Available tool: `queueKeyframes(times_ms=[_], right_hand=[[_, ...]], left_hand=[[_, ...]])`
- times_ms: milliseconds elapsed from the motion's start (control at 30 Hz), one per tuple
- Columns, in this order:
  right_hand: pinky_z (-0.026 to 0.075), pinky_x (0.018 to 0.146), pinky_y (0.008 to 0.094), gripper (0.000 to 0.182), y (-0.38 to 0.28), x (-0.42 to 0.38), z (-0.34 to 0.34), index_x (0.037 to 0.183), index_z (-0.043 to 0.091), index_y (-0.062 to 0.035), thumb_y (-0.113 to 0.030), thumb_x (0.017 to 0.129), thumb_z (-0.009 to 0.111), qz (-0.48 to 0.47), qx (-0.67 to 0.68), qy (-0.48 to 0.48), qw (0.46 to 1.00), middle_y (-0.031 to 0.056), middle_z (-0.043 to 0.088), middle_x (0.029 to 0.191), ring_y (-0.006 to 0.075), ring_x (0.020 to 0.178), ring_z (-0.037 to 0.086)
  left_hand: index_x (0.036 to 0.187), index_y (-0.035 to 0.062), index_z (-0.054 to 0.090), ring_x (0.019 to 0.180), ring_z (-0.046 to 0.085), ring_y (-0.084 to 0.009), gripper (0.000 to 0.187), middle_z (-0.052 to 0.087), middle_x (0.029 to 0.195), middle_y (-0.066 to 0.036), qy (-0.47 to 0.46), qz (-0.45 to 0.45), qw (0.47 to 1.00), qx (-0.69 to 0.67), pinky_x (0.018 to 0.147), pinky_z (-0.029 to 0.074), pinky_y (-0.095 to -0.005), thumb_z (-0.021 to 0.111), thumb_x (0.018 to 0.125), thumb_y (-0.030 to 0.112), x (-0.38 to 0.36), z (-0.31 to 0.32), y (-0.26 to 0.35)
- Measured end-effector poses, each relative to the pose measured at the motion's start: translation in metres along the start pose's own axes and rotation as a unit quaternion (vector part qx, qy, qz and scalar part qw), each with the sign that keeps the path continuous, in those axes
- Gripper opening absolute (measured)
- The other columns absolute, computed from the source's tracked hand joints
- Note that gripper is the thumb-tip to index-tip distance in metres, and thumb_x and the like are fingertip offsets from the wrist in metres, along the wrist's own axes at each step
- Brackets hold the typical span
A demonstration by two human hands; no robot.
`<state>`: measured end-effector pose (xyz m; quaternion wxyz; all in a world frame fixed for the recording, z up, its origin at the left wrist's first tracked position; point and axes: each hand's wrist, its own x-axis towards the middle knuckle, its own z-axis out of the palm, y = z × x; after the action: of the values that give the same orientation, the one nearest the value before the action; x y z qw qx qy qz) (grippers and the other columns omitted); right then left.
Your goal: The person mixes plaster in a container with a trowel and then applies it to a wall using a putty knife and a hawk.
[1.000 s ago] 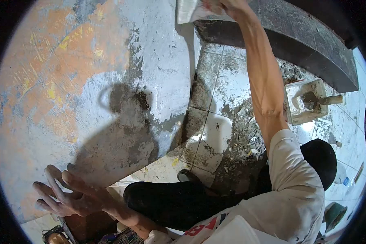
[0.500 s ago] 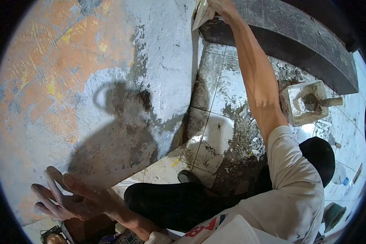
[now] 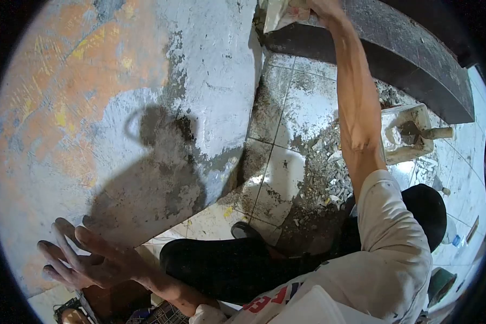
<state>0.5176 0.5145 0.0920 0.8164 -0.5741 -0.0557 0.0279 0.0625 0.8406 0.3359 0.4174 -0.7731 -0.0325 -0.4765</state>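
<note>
My left hand [image 3: 94, 256] is at the lower left with fingers spread and curved. It holds nothing and is nearest to the lower edge of the patchy wall [image 3: 129, 65], which shows orange, grey and white coats. At the top edge, my right hand [image 3: 324, 7] is closed around a whitish flat putty spreader [image 3: 276, 13]. The spreader is by the wall's corner, over the end of a dark ledge [image 3: 394, 46]. Part of that hand and of the spreader is cut off by the frame.
On the tiled floor [image 3: 286, 178], chips of rubble [image 3: 326, 175] lie below my right arm. Right of the arm stands a whitish square tub [image 3: 410, 154] with a wooden-handled tool [image 3: 437, 133] in it. A bottle [image 3: 452, 232] lies farther right.
My right hand and the putty spreader have moved right, away from the wall's corner and over the ledge. My left hand stays spread, with the whole view shifted slightly.
</note>
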Motion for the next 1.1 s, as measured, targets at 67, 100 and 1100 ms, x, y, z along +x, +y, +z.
queueKeyframes(times_ms=[67,100,1100], right_hand=[[0.052,0.051,0.0315,0.023,0.031,0.007,-0.005,0.097,0.068,-0.0032,-0.026,0.098,0.065,-0.013,0.009,-0.01,1.0,0.0059,0.068,0.081,0.0186,0.066,0.066],[0.051,0.05,0.0325,0.026,0.058,0.025,-0.006,0.094,0.069,-0.0033,-0.029,0.098,0.066,-0.081,0.058,-0.086,0.991,0.0058,0.067,0.077,0.0182,0.063,0.065],[0.039,0.047,0.0294,0.025,0.02,0.006,0.026,0.076,0.057,-0.0105,-0.017,0.1,0.062,-0.17,0.051,-0.106,0.978,-0.0036,0.054,0.066,0.0087,0.054,0.05]], left_hand=[[0.104,0.0061,0.079,0.121,0.065,-0.0399,0.027,0.079,0.108,-0.008,0.017,0.014,1.0,0.002,0.113,0.032,-0.061,0.06,0.104,0.026,-0.001,0.002,0.001],[0.105,0.0059,0.079,0.119,0.066,-0.0399,0.027,0.079,0.108,-0.008,0.009,0.006,1.0,0.01,0.112,0.032,-0.0612,0.06,0.104,0.026,-0.004,0.001,-0.001],[0.115,0.0083,0.075,0.128,0.06,-0.0368,0.027,0.076,0.118,-0.005,-0.001,0.038,0.999,0.0,0.115,0.029,-0.0601,0.055,0.105,0.024,-0.012,0.003,-0.013]])
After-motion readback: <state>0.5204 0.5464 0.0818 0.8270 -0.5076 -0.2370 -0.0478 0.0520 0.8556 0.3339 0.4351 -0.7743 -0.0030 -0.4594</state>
